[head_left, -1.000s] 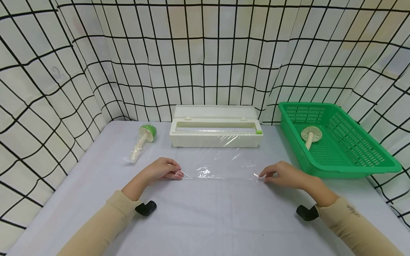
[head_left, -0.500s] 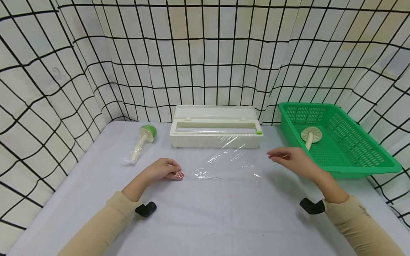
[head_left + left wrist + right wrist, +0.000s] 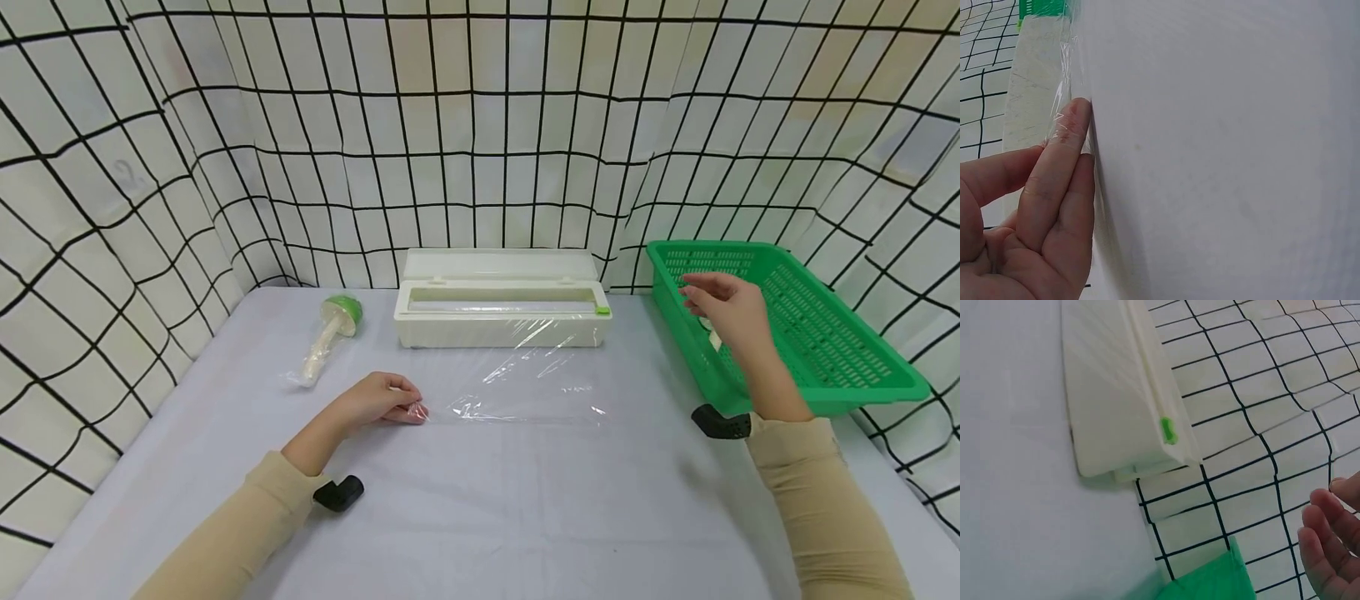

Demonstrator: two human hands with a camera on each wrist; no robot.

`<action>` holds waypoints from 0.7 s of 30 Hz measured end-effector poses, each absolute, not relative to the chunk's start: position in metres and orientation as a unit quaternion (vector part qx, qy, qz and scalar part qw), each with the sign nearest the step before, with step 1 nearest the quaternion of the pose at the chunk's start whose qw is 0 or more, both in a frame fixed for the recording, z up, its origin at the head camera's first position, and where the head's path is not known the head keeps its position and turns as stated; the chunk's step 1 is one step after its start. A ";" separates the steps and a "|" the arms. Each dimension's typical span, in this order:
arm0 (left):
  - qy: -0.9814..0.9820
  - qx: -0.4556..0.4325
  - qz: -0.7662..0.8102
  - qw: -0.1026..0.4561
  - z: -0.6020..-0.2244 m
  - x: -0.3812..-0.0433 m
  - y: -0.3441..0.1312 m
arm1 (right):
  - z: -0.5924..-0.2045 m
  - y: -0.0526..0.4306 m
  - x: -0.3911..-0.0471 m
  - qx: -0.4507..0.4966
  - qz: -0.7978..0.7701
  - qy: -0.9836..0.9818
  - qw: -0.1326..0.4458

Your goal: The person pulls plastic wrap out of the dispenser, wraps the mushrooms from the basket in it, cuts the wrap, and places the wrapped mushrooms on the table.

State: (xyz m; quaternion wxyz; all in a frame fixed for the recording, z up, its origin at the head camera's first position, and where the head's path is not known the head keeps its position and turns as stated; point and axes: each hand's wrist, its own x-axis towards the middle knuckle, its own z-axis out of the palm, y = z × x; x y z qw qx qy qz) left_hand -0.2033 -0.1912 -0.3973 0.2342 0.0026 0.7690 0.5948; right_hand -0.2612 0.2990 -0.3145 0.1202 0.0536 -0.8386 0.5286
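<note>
My left hand (image 3: 378, 400) pinches the left front corner of a clear sheet of plastic wrap (image 3: 517, 387). From the long white wrap dispenser (image 3: 502, 335), whose lid is raised, the sheet stretches forward over the table. In the left wrist view, film (image 3: 1063, 87) lies over the fingertips. My right hand (image 3: 731, 312), holding nothing, is above the green basket (image 3: 817, 402), fingers loosely bent. Beneath it a toy mushroom (image 3: 714, 339) is mostly hidden; only a bit of the stem shows. Left of the dispenser lies a green-capped mushroom (image 3: 341, 315) wrapped in film.
A white cloth (image 3: 480, 517) covers the table. Black grid netting (image 3: 487, 179) on white walls closes off the back and both sides. The basket's near wall stands by my right wrist. A green piece (image 3: 1168, 430) sits at the dispenser's end.
My right hand has let go of the wrap's right corner and moved right and back to over the basket. The left hand keeps its hold; the film stays spread out.
</note>
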 end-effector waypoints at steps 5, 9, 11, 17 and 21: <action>0.769 -0.003 0.595 0.233 -0.396 -0.203 -0.192 | -0.307 0.311 -0.273 0.003 0.476 -0.875 0.085; 0.772 0.000 0.592 0.233 -0.396 -0.201 -0.194 | -0.307 0.322 -0.285 -0.007 0.436 -0.900 0.011; 0.772 0.002 0.591 0.233 -0.397 -0.201 -0.195 | -0.309 0.328 -0.291 -0.015 0.419 -0.908 -0.022; 0.771 -0.002 0.592 0.235 -0.397 -0.204 -0.193 | -0.314 0.337 -0.302 -0.071 0.426 -0.901 -0.050; 0.775 -0.007 0.589 0.231 -0.397 -0.206 -0.193 | -0.317 0.339 -0.307 -0.101 0.437 -0.892 -0.050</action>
